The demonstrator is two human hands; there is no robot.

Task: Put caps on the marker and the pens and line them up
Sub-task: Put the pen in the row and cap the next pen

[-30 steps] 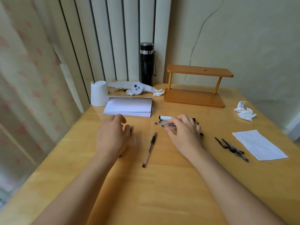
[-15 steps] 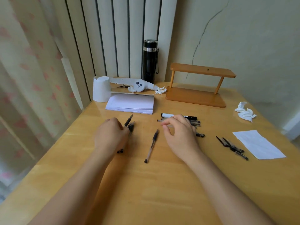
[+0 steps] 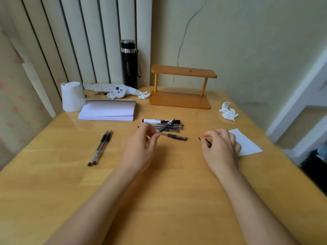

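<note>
The left hand [image 3: 139, 149] pinches an uncapped pen [image 3: 166, 125] between thumb and forefinger, its long axis tilted up and away to the right, bare tip raised above the row of pens [image 3: 169, 127] lying beside the marker [image 3: 160, 121]. The right hand [image 3: 221, 147] closes its fingers [image 3: 209, 134] on a black cap [image 3: 205, 141], off to the right of the pen tip (so the cap must travel left, open end toward the tip). Two more pens [image 3: 100, 149] lie together on the surface [image 3: 159, 200], well to the left. The marker's print is too blurred to read.
</note>
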